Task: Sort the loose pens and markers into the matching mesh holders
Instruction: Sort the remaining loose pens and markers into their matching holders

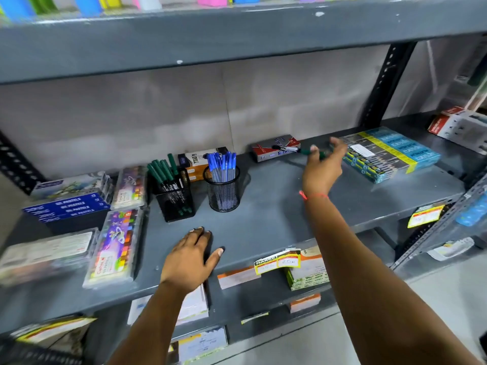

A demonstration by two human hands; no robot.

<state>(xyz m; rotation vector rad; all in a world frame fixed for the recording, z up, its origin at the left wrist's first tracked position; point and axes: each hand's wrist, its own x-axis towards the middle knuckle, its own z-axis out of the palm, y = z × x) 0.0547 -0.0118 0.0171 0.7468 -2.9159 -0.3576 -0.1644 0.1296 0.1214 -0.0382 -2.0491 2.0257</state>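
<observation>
On the grey shelf (263, 212) stand two black mesh holders. The square holder (175, 204) on the left carries several green markers. The round holder (223, 192) beside it carries several blue-capped pens. My right hand (322, 167) reaches to the back right of the shelf, fingers closed around a green marker (307, 152) with a white and black barrel end. My left hand (191, 259) lies flat on the shelf's front edge, fingers spread, holding nothing.
A red and grey box (274, 148) lies behind my right hand. Blue and yellow pencil boxes (390, 154) sit at the right. Pastel packs (116, 246) and blue boxes (68, 206) fill the left. An orange and white box (196, 164) stands behind the holders.
</observation>
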